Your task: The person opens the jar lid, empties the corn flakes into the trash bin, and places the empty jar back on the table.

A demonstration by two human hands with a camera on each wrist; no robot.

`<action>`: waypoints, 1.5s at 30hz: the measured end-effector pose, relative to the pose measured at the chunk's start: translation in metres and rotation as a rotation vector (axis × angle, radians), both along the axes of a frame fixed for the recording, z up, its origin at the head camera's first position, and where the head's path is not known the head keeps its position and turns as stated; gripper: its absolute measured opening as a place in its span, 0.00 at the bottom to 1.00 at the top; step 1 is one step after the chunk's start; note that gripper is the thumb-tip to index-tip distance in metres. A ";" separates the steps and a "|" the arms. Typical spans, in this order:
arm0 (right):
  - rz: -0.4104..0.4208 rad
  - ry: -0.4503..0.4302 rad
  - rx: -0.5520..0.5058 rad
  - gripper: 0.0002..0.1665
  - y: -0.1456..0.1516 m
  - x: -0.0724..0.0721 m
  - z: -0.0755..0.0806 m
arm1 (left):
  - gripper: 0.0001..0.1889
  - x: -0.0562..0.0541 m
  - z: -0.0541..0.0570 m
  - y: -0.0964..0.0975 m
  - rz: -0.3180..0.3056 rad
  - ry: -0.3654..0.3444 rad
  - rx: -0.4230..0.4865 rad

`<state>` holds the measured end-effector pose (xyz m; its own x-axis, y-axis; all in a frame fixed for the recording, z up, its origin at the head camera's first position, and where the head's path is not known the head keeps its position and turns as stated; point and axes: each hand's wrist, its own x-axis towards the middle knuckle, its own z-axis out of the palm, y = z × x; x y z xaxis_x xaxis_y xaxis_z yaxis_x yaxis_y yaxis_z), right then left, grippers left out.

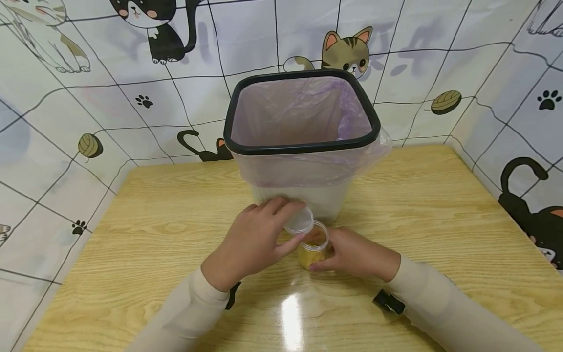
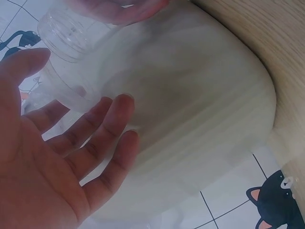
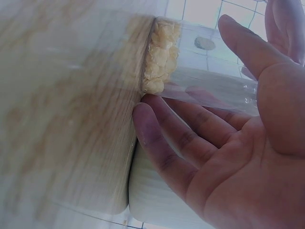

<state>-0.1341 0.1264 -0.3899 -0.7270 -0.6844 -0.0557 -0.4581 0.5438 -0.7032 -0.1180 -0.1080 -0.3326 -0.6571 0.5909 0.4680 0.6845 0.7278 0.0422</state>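
Observation:
A small clear plastic jar [image 1: 322, 237] stands upright on the table, just in front of a bin. Yellowish pieces [image 3: 161, 59] fill its lower part; what kind they are I cannot tell. My right hand [image 1: 358, 252] holds the jar from the right side, thumb at the front and fingers behind. A round clear lid [image 1: 300, 220] is pinched between the thumb and fingers of my left hand [image 1: 255, 242]. That lid is tilted, at the left of the jar's open mouth. In the left wrist view, the lid is partly hidden by the fingers.
The light-coloured bin [image 1: 303, 193] has a black rim and a thin purple liner [image 1: 352, 112]; it stands behind both hands. Wood-grain table [image 1: 176, 215] extends to either side. A cat-patterned covering [image 1: 246, 34] hangs at the back and sides.

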 end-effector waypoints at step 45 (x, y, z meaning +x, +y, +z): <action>-0.030 0.005 0.025 0.33 -0.002 0.000 0.000 | 0.26 0.007 -0.004 -0.023 0.089 -0.023 -0.048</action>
